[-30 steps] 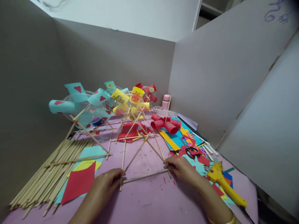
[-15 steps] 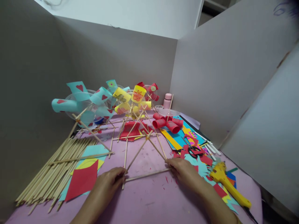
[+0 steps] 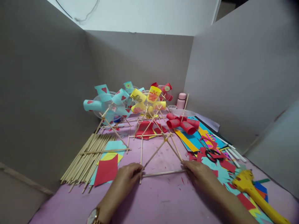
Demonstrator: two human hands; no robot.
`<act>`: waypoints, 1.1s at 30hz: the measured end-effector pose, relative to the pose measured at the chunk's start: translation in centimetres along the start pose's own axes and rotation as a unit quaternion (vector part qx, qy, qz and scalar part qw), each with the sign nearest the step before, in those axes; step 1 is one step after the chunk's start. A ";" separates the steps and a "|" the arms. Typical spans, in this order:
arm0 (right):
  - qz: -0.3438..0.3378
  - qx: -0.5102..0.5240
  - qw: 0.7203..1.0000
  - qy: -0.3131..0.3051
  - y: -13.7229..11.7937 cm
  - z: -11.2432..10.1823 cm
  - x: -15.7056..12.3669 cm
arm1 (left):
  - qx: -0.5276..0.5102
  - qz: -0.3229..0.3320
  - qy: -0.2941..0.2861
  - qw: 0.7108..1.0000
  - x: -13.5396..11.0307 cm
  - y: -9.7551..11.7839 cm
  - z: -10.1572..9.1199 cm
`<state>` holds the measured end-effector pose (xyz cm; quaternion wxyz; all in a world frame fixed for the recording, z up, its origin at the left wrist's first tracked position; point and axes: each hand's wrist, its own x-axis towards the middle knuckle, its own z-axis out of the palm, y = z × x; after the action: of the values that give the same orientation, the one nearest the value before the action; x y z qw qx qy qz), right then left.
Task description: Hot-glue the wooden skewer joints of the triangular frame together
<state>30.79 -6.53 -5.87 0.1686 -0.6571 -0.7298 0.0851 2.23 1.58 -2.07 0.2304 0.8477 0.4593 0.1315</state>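
Note:
A frame of thin wooden sticks (image 3: 154, 154), its slanting sticks crossing at a glued top joint, stands in front of me on the purple tabletop (image 3: 161, 202). My left hand (image 3: 129, 176) pinches its near left bottom corner. At the right bottom corner, my right hand (image 3: 198, 174) has its fingers closed on the stick ends; its fingertips are partly hidden. A bottom stick (image 3: 163, 173) runs between both hands. Just behind the frame, a red paper-roll wheel (image 3: 184, 123) with a clear plastic disc lies on coloured sheets.
Blue (image 3: 107, 102) and yellow (image 3: 149, 98) paper pinwheels on stick stands are at the back. Bundled sticks (image 3: 87, 160) and red paper (image 3: 106, 170) lie left. Scissors (image 3: 213, 154), paper scraps and a yellow glue gun (image 3: 251, 189) lie right. Grey panels (image 3: 140, 59) enclose the table.
The view has swung left, so everything sits further right in the picture. Both hands keep hold of the same corners of the stick frame.

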 end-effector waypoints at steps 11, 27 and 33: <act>0.009 0.009 1.000 -0.007 -0.2 -0.1 -0.1 | -0.029 0.005 -0.013 0.999 -0.5 -0.5 -0.1; 0.037 0.035 0.999 -0.001 -0.8 -0.9 0.8 | -0.016 -0.011 -0.007 1.000 0.2 -1.1 0.3; 0.062 0.004 0.998 0.003 -1.1 -1.1 0.9 | -0.012 -0.001 -0.019 1.000 0.5 -1.4 0.3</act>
<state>30.09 -5.86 -4.34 0.1677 -0.7007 -0.6867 0.0968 1.59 2.57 -3.06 0.2488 0.8469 0.4541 0.1209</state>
